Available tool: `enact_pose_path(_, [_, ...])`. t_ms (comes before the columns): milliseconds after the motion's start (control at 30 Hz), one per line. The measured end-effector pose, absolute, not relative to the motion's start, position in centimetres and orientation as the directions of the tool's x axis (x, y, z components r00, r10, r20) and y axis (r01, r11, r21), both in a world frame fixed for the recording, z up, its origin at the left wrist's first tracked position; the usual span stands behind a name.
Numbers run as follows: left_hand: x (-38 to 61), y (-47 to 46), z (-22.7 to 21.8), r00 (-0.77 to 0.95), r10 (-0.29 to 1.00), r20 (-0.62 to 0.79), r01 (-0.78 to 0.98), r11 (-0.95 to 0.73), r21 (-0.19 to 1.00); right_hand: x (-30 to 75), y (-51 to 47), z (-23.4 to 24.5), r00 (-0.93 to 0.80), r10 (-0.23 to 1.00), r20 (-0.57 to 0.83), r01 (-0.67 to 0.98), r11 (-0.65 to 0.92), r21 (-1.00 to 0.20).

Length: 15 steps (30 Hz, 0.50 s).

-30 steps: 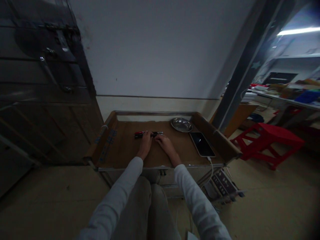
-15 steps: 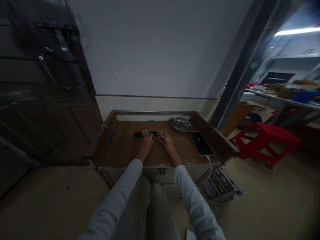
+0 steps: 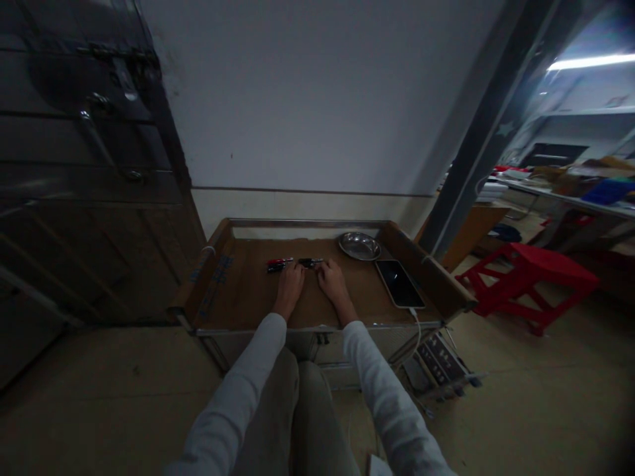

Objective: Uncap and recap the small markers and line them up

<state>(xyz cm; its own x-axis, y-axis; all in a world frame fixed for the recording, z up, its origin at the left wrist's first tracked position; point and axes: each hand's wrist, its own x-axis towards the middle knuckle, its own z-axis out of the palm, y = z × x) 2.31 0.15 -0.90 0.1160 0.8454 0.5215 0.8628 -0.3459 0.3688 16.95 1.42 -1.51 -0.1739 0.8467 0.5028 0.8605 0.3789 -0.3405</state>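
Observation:
Several slim pens lie in a row on the brown board of the table [image 3: 248, 291], a red pen [image 3: 278, 260] and dark pens [image 3: 276, 268] to the left. A black pen [image 3: 308, 262] with a light tip lies crosswise between my hands. My left hand [image 3: 291, 285] has its fingers curled at the black pen's left end, close to the red one. With bent fingertips, my right hand [image 3: 331, 280] pinches near its right end. The fingertips are small and dim, so the exact hold is partly hidden.
A round metal dish [image 3: 360, 246] sits at the back right of the table. In front of it lies a phone [image 3: 399, 284] with a white cable [image 3: 417, 327] hanging over the edge. Raised side boards border the table. A red stool [image 3: 528, 284] stands to the right.
My hands have moved slightly apart, the right one shifting a little to the right. The black pen shows more between them. Dish and phone stay put.

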Motion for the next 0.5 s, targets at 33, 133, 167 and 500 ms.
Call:
enact_pose_path(33, [2.1,-0.2,-0.8,0.06,0.843,0.534,0.876,-0.3,0.376,17.0,1.4,-1.5,-0.176,0.847,0.502,0.857,0.383,-0.345])
enact_pose_path(133, [1.5,-1.0,-0.7,-0.17,0.813,0.557,0.908,-0.091,0.41,17.0,1.3,-1.4,-0.21,0.838,0.504,0.821,0.43,-0.374])
enact_pose_path(167, [1.4,-1.2,-0.7,-0.235,0.799,0.554,0.908,-0.022,0.417,16.9,1.3,-1.3,-0.235,0.831,0.505,0.804,0.458,-0.38])
enact_pose_path(500, [1.0,-1.5,-0.4,-0.31,0.82,0.482,0.91,0.108,0.401,16.6,1.3,-1.2,-0.281,0.83,0.481,0.751,0.502,-0.428])
